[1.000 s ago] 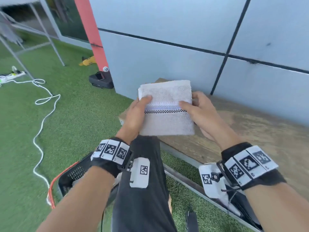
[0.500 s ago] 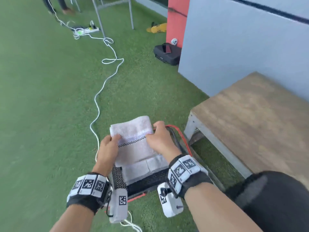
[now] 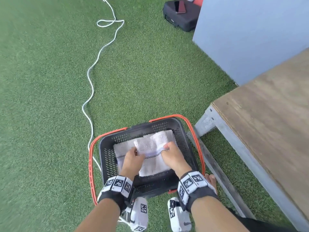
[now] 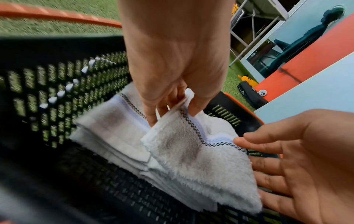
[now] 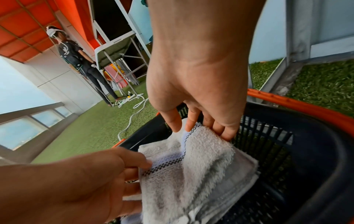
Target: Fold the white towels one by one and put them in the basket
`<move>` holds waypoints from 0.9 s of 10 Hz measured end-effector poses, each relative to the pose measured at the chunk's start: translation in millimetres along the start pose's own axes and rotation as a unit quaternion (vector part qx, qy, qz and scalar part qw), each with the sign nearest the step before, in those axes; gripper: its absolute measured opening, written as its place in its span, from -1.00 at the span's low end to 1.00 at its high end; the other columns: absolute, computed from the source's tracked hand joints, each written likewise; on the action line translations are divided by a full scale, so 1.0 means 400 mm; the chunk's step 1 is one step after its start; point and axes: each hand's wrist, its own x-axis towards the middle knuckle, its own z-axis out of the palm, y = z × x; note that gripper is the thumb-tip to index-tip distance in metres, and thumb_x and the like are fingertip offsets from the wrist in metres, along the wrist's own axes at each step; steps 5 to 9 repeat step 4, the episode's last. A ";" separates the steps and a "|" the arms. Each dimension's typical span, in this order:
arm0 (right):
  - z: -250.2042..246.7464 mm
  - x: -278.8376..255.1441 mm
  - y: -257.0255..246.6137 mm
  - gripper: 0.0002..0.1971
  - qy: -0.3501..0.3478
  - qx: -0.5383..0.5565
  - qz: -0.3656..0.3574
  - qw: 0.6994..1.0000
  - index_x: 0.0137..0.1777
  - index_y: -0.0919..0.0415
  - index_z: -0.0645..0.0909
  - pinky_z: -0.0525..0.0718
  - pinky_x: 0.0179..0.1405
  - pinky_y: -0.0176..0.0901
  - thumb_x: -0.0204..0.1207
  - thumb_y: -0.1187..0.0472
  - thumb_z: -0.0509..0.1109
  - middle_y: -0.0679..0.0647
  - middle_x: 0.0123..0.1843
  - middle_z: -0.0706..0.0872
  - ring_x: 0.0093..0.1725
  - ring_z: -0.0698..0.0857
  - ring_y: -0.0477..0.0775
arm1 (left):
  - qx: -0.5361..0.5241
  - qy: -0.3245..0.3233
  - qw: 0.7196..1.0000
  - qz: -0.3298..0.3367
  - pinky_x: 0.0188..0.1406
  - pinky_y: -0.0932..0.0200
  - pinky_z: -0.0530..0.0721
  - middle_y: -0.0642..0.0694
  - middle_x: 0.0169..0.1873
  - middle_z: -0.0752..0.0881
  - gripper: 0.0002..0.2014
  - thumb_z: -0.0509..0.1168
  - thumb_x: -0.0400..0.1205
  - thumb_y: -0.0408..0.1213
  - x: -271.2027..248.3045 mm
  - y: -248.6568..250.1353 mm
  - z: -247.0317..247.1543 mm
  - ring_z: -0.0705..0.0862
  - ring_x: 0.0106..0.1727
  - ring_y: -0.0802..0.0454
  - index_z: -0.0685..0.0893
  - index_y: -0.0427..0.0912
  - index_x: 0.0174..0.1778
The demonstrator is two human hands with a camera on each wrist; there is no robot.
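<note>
**Folded towel going into the basket**

Right now both hands are down inside the black basket point(image 3: 107, 164) with the orange handles, which stands on the green turf just in front of the person. The left hand point(image 3: 132, 160) pinches the left edge of the folded white towel point(image 3: 154, 162) between thumb and fingers. The right hand point(image 3: 171, 155) has its fingers curled over the towel's right edge along the checkered stripe. The towel sits slightly tilted on top of another folded towel point(image 3: 121, 148) already lying in the basket. Just right of the basket stands a wooden bench point(image 3: 267, 114) on a grey metal frame. Farther out, a white cable point(image 3: 93, 67) snakes across the turf, and beyond it a black case point(image 3: 182, 15) lies against the pale blue wall point(image 3: 250, 34).
</note>
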 end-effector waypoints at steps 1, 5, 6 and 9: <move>-0.024 0.033 0.023 -0.56 0.011 0.021 -0.002 1.000 0.51 0.13 0.46 0.50 0.40 0.00 0.63 0.26 0.20 0.12 0.51 0.54 0.44 0.53 0.14 | -0.030 -0.020 0.999 0.005 -0.21 0.16 0.61 -0.11 0.06 0.72 -0.68 0.28 0.69 -0.31 0.049 0.025 0.048 0.63 -0.16 0.02 0.55 -0.29 0.37; -0.040 0.048 0.074 -0.43 -0.015 0.057 -0.002 0.998 0.72 0.03 0.23 0.48 0.31 -0.05 0.70 0.22 0.15 0.09 0.65 0.40 0.43 0.55 0.09 | 0.028 -0.064 0.997 -0.023 -0.10 0.06 0.69 -0.21 0.55 0.51 -0.30 0.31 0.72 -0.28 0.067 0.036 0.094 0.77 0.05 -0.17 0.15 -0.11 0.76; -0.040 0.048 0.074 -0.43 -0.015 0.057 -0.002 0.998 0.72 0.03 0.23 0.48 0.31 -0.05 0.70 0.22 0.15 0.09 0.65 0.40 0.43 0.55 0.09 | 0.028 -0.064 0.997 -0.023 -0.10 0.06 0.69 -0.21 0.55 0.51 -0.30 0.31 0.72 -0.28 0.067 0.036 0.094 0.77 0.05 -0.17 0.15 -0.11 0.76; -0.040 0.048 0.074 -0.43 -0.015 0.057 -0.002 0.998 0.72 0.03 0.23 0.48 0.31 -0.05 0.70 0.22 0.15 0.09 0.65 0.40 0.43 0.55 0.09 | 0.028 -0.064 0.997 -0.023 -0.10 0.06 0.69 -0.21 0.55 0.51 -0.30 0.31 0.72 -0.28 0.067 0.036 0.094 0.77 0.05 -0.17 0.15 -0.11 0.76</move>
